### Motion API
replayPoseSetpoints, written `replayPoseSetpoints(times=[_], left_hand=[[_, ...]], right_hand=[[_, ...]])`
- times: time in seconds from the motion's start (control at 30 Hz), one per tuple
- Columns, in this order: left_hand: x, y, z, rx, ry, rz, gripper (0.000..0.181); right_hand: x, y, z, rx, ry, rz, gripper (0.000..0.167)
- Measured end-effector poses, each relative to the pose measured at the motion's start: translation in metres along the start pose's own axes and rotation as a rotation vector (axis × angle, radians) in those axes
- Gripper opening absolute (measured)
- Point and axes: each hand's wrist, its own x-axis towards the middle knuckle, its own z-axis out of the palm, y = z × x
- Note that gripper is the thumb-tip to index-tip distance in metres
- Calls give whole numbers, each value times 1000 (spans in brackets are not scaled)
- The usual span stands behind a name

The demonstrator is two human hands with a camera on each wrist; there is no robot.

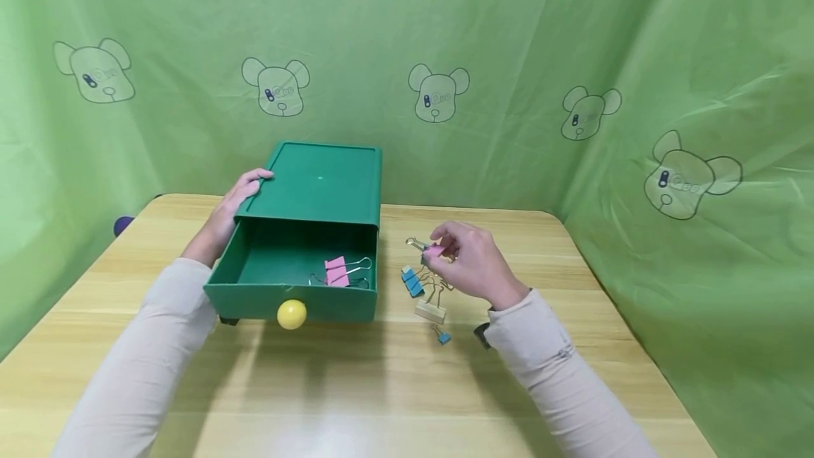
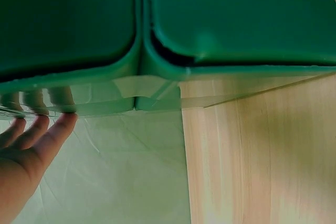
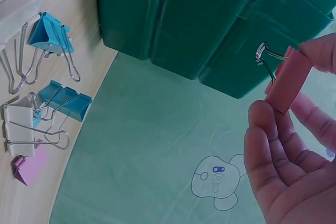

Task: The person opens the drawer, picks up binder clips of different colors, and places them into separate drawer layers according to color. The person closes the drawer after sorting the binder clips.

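One pink clip (image 3: 290, 81) sits pinched in the right hand (image 1: 472, 261).

Green drawer (image 1: 343, 304), yellow knob (image 1: 292, 314), held clip (image 3: 290, 80) probably pink

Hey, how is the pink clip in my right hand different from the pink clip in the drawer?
The held clip is pinched in your right hand; the drawer clip sits in the open drawer with no hand on it.
In the head view, the held clip's handles point left, while the drawer clip's point right.
Both are pink with metal wire handles.
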Motion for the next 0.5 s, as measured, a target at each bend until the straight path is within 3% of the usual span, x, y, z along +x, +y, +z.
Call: replayPoseSetpoints(times=[0.5], left_hand=[[1, 0, 0, -1, 2, 10, 42]], right_hand=[[4, -17, -2, 51, 21, -52, 19]])
